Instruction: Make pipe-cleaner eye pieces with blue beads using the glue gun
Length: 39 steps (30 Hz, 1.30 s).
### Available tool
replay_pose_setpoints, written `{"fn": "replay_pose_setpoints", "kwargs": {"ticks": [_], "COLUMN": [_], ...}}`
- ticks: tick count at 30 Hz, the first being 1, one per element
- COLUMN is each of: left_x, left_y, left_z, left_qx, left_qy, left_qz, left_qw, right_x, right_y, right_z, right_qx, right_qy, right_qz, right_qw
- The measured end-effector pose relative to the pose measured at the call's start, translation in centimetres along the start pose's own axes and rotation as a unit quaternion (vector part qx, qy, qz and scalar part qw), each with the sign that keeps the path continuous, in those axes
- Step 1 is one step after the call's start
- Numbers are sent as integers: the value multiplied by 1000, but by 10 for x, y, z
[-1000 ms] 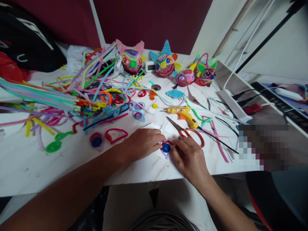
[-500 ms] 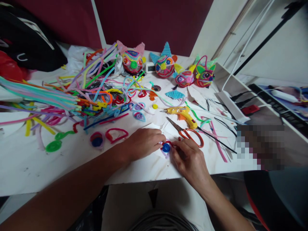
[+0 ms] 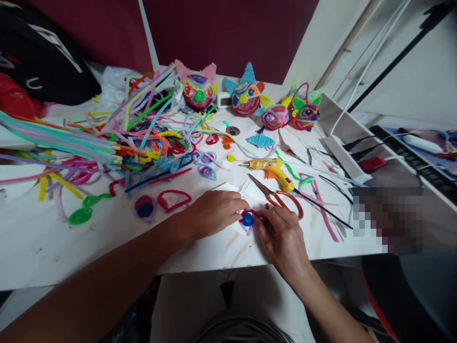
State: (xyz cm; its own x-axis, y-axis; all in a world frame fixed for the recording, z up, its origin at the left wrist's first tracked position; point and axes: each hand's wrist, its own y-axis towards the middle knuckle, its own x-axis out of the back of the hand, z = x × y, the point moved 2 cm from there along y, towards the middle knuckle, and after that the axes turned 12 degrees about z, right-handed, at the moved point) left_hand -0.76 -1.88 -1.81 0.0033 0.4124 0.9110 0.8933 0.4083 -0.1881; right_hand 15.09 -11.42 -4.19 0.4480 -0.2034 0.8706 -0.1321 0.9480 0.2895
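Between my two hands, on a piece of white paper [image 3: 233, 228], lies a small pipe-cleaner eye [image 3: 247, 219] with a blue coiled centre, a red strip along its top and a lilac outline. My left hand [image 3: 216, 214] pinches its left edge with closed fingertips. On the other side my right hand [image 3: 282, 233] pinches the red strip's right end. A similar eye [image 3: 144, 208], blue, red and lilac, rests left of my left forearm, beside a red pipe-cleaner loop [image 3: 174, 201]. Orange-handled scissors [image 3: 274, 195] lie just beyond my right hand, and a yellow glue gun [image 3: 271, 170] sits behind them.
Loose pipe cleaners [image 3: 71, 140] are heaped at the left. Several decorated animal heads [image 3: 244, 98] stand along the back. A white power strip [image 3: 346, 159] with cables is at the right, and the glue gun's black cord [image 3: 323, 208] crosses the table.
The view has shifted very slightly. Both hands stay at the eye with nearly the same grip, and the other things lie where they were.
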Motion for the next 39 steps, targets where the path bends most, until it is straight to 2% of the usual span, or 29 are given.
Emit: {"fn": "replay_pose_setpoints", "kwargs": {"ticks": [20, 39], "left_x": [0, -1], "left_y": [0, 0], "left_z": [1, 0], "left_qx": [-9, -9], "left_qy": [-2, 43], "left_qz": [-1, -13], "left_qw": [1000, 999], "right_x": [-1, -5], "right_y": [-5, -7], "right_z": [10, 18], "right_qx": [40, 45], "right_qy": [-52, -139], "right_qz": [-18, 2], "right_qw": [998, 989]}}
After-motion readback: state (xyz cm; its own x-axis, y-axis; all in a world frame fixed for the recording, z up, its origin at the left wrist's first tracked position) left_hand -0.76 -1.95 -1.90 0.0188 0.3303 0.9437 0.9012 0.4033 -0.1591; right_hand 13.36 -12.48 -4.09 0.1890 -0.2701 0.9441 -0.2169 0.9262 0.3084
